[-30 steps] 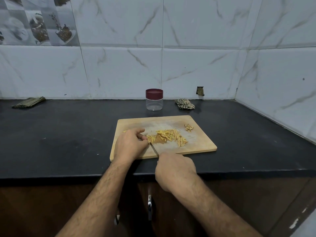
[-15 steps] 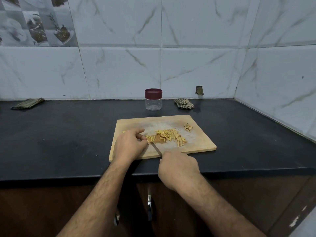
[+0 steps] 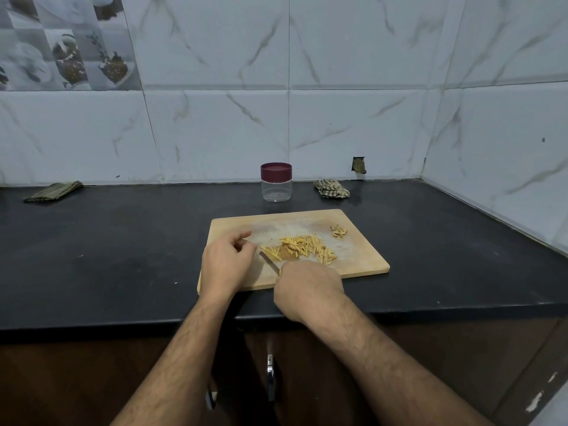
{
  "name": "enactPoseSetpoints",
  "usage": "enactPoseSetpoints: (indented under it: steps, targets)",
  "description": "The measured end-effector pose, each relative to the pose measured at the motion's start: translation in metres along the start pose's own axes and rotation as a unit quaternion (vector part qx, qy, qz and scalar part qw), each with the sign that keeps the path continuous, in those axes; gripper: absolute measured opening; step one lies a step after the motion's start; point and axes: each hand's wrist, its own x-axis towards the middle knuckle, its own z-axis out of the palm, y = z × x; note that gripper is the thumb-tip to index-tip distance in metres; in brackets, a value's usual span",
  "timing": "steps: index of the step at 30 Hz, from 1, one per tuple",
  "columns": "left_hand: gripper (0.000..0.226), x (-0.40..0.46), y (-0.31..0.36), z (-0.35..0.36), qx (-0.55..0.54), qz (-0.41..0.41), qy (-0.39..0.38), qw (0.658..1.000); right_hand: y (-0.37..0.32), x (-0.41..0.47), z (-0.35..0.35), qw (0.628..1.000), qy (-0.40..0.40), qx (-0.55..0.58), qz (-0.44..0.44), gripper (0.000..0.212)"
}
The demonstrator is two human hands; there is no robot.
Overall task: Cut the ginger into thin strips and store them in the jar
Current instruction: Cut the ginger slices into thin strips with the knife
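A wooden cutting board lies on the black counter. A pile of thin yellow ginger strips sits in its middle, with a few peel scraps at the far right. My right hand grips a small knife, whose blade points left and away at the pile's left end. My left hand rests on the board's left part, fingers loosely curled, thumb tip just beside the blade; nothing shows in its grasp. Behind the board stands a clear jar, its maroon lid on.
A crumpled checked cloth lies right of the jar by the wall. A folded green cloth lies at the far left. The tiled walls meet in a corner at the right. Cabinet handles hang below the counter edge.
My right hand has slid forward over the board's front edge with the knife. My left fingertips have drawn back a little from the ginger strips.
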Motion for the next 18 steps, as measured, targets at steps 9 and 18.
enactPoseSetpoints:
  steps: [9, 18]
  targets:
    - [0.030, 0.001, 0.000, -0.003, -0.023, -0.029, 0.047, 0.998, 0.009, 0.003, 0.000, 0.999, 0.021, 0.016, 0.045, 0.027]
    - [0.030, -0.002, 0.003, -0.007, -0.037, -0.026, 0.074, 0.996, 0.017, 0.014, 0.001, 0.997, 0.020, 0.023, 0.065, 0.027]
